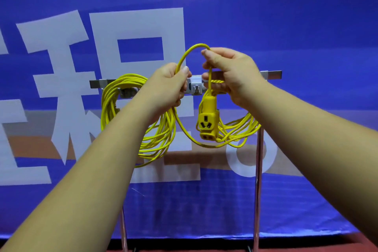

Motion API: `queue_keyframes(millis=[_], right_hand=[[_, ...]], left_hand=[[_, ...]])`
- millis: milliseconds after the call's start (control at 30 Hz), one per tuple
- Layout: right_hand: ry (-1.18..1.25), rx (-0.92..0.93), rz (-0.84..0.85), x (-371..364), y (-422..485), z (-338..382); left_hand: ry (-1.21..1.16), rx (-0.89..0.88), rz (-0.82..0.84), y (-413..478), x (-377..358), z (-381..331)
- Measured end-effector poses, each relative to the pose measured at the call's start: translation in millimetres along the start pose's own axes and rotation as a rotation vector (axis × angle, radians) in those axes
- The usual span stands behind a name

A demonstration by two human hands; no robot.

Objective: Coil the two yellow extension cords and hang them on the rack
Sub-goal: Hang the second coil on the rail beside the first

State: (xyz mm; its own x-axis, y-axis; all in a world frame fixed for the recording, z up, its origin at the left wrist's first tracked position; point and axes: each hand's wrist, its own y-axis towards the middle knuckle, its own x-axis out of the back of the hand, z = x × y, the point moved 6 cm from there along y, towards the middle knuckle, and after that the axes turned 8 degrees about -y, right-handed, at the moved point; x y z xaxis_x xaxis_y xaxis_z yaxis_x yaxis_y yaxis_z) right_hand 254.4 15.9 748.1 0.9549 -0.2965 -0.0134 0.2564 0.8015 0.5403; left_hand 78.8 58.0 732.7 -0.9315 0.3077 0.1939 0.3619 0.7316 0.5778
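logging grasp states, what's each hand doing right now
left hand: grips the cord.
right hand: pinches the same cord.

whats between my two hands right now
In the head view, a loop of yellow cord arches from the left hand to the right hand; behind the gap sits the rack's middle hook.

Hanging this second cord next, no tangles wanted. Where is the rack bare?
The middle hook looks bare, bordered by the left hand and the dangling socket. The bar is bare at its right end, past the right hand. The left end is crowded by the hung coil; the cord arcs between the hands and loops under the right one.
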Motion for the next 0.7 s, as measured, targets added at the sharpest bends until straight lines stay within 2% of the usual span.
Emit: queue_keyframes(millis=[100,300,367,533,700], right_hand=[[-0.139,0.067,-0.089,15.7,8.1,18.2],[-0.491,0.147,-0.272,69.1,25.9,36.8],[-0.624,0.137,-0.314,89.2,31.8,30.1],[-0.68,0.058,-0.43,131.7,35.7,4.4],[-0.712,0.008,-0.476,163.8,41.7,-21.1]], left_hand=[[0.135,-0.037,-0.029,11.4,0.7,3.9],[0.17,-0.046,-0.037,30.7,-10.7,20.8],[0.326,-0.115,-0.088,39.5,-16.6,18.3],[0.558,-0.222,-0.13,73.3,-43.5,10.6],[0.64,-0.216,-0.115,101.8,-68.6,14.5]])
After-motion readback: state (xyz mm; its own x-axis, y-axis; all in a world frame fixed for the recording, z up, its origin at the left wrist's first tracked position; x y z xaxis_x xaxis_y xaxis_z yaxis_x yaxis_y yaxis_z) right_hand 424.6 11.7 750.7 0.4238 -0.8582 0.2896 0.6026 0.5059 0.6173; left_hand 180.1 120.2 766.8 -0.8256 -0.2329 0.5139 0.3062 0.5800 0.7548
